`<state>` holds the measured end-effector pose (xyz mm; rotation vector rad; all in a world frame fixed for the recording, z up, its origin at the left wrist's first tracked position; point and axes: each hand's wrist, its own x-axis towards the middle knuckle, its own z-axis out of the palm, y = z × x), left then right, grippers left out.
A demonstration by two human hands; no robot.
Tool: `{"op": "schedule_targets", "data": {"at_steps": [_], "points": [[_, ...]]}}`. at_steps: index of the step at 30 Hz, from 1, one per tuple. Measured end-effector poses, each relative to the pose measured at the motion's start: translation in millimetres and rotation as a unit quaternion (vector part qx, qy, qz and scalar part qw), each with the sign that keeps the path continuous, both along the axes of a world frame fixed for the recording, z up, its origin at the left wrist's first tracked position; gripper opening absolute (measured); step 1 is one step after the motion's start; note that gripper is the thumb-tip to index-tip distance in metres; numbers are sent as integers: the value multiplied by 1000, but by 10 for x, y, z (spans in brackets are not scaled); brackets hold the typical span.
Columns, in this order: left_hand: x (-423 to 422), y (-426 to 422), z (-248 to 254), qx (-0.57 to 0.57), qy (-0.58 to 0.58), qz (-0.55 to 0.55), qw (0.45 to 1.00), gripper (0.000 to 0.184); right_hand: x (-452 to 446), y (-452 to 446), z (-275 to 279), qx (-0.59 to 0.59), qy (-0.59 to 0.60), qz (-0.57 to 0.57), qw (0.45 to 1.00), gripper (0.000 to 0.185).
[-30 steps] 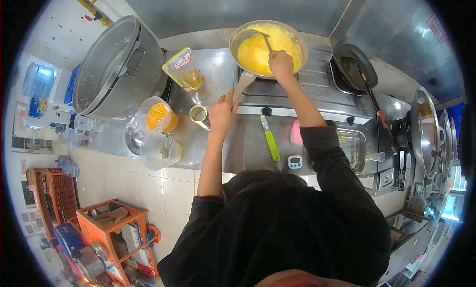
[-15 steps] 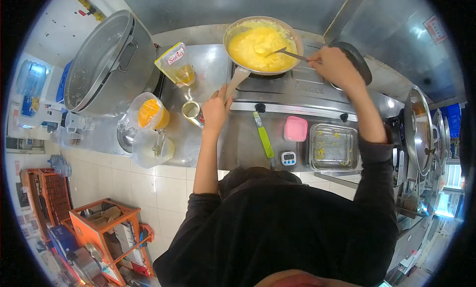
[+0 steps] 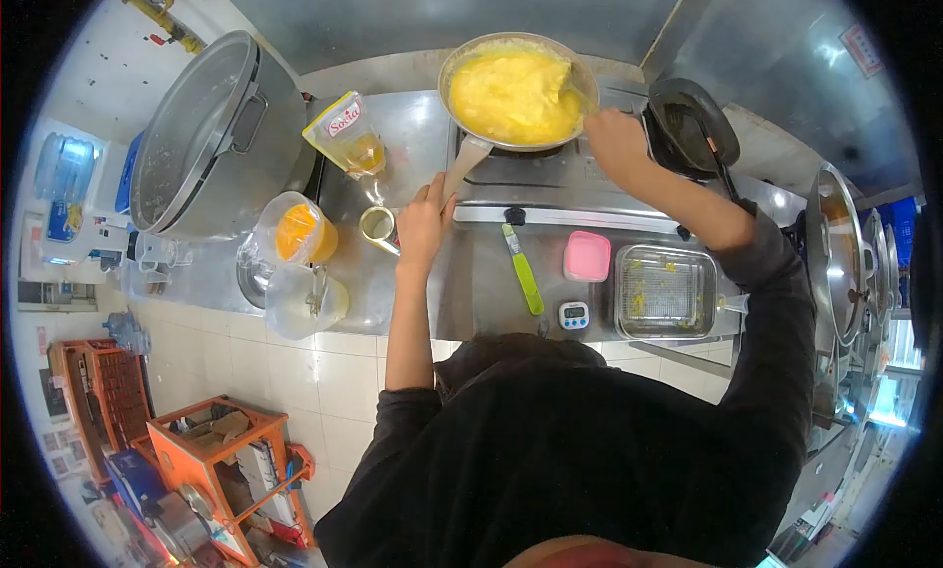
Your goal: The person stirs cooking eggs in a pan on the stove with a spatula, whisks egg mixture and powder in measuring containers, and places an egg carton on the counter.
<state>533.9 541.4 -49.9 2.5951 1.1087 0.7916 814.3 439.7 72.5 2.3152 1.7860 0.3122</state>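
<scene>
My left hand [image 3: 422, 224] is closed around the pale handle of a frying pan [image 3: 466, 162], which sits on the gas stove [image 3: 570, 187]. Soft yellow egg [image 3: 506, 97] fills the pan. At the pan's right rim, my right hand [image 3: 619, 146] grips a thin cooking utensil, seemingly a spatula [image 3: 586, 99]; its working end is in the egg and hard to make out. Just left of my left hand stands an open can [image 3: 378, 224]. Behind it is a Sovia oil pouch [image 3: 346, 136].
A large pot [image 3: 201, 141] stands at the left, near tubs, one holding orange liquid [image 3: 298, 232]. In front lie a green-handled tool [image 3: 525, 273], a pink container [image 3: 586, 256], a timer [image 3: 574, 316] and a wire-racked tray [image 3: 666, 293]. A dark pan [image 3: 688, 126] sits right.
My right hand has moved left and slightly down toward the pan, sweeping the utensil to the egg's right side. The egg is gathered differently. My left hand keeps its hold on the handle.
</scene>
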Motion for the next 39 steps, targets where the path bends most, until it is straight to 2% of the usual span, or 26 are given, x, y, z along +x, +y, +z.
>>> {"op": "schedule_targets", "data": {"at_steps": [3,7,8,13,17,21,23,24,26,30,34,36,37,39], "points": [[-7,25,7,-2,8,0,1000,39,198,148,-168,34,-36,12,999,13],[-23,33,28,6,15,-11,1000,41,678,338,-402,59,-79,94,991,19],[-36,45,33,5,21,-18,1000,42,708,373,-395,69,-94,126,985,25],[-49,83,20,-3,1,-29,1000,44,877,554,-389,107,-107,199,968,29],[-56,88,64,-18,9,-31,999,44,764,754,-366,132,-99,297,941,31],[-49,92,62,-12,21,-30,999,43,522,783,-404,150,-122,326,925,31],[-45,82,57,-18,10,-24,999,42,397,779,-453,12,-187,280,942,52],[-42,83,56,-16,11,-26,999,42,355,740,-436,14,-187,278,942,52],[-37,76,58,-19,6,-23,1000,42,270,582,-385,40,-140,313,939,54],[-29,54,63,-22,4,-14,1000,42,236,278,-184,41,-121,334,934,52],[-30,52,47,-24,-2,-8,1000,41,409,40,383,35,13,222,974,42],[-33,34,58,-25,1,-7,1000,40,691,8,608,98,196,149,964,36],[-27,18,84,-35,7,-1,999,40,885,13,685,100,196,146,965,36],[-19,17,86,-42,12,-1,999,40,1177,1,798,0,390,26,920,34]]}}
